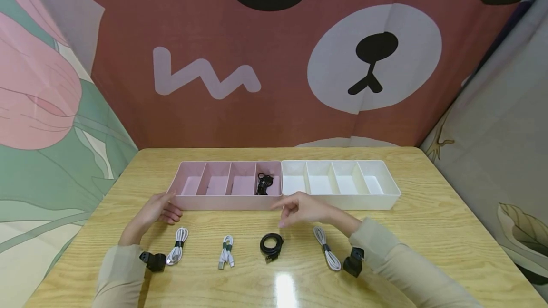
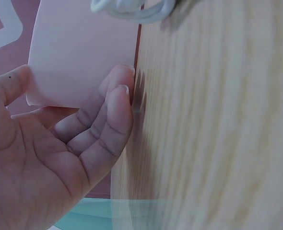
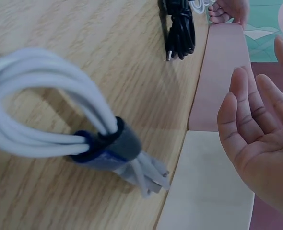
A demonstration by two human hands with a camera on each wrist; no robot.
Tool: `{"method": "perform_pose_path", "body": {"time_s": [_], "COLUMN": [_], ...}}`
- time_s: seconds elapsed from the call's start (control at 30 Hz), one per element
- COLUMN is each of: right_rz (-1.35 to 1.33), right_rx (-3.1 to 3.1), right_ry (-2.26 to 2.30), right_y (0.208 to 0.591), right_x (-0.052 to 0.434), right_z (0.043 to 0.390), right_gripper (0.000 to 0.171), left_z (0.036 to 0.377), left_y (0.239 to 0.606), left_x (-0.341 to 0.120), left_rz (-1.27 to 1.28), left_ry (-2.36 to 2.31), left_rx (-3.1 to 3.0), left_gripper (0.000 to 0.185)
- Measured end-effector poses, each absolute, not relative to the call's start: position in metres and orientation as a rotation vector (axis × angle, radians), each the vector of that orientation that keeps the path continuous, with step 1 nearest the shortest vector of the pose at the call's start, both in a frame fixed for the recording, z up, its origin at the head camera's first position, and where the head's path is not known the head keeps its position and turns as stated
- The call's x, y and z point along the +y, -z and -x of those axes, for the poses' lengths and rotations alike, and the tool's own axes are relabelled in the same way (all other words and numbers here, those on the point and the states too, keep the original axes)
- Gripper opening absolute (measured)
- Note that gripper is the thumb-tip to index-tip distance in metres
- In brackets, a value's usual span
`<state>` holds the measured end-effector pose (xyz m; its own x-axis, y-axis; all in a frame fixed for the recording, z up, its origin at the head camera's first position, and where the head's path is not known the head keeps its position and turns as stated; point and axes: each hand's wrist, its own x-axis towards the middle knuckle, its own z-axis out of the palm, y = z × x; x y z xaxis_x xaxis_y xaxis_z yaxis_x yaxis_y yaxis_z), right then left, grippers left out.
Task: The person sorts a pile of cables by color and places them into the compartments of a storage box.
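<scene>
My left hand rests on the table by the front left corner of the pink tray, fingers relaxed and holding nothing; in the left wrist view its fingertips touch the wood beside the pink tray wall. My right hand hovers open and holding nothing in front of where the pink tray meets the white tray. Just below it lies a coiled black cable. A strapped white cable lies to its right, large in the right wrist view as the white cable.
Two more bundled white cables lie on the wooden table in front of the pink tray. A black cable sits in that tray's rightmost compartment. The white tray's compartments hold nothing. Printed fabric walls enclose the table.
</scene>
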<state>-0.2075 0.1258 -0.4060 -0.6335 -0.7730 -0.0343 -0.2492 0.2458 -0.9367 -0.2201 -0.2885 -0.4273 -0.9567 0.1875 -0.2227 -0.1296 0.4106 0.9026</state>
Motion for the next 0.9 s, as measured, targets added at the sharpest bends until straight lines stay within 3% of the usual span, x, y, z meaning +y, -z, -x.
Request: {"method": "perform_pose_path", "body": {"time_s": [0.9], "right_rz": [0.94], "right_rx": [2.042], "right_ry": [1.277], "right_y": [0.429], "right_x": [0.122], "right_z": [0.204], "right_gripper": [0.054], "left_z": [0.221], "left_y": [0.428], "left_x": [-0.289], "left_rz": [-0.047], "left_ry": [-1.56], "left_rx": [2.383], "left_gripper": [0.063]}}
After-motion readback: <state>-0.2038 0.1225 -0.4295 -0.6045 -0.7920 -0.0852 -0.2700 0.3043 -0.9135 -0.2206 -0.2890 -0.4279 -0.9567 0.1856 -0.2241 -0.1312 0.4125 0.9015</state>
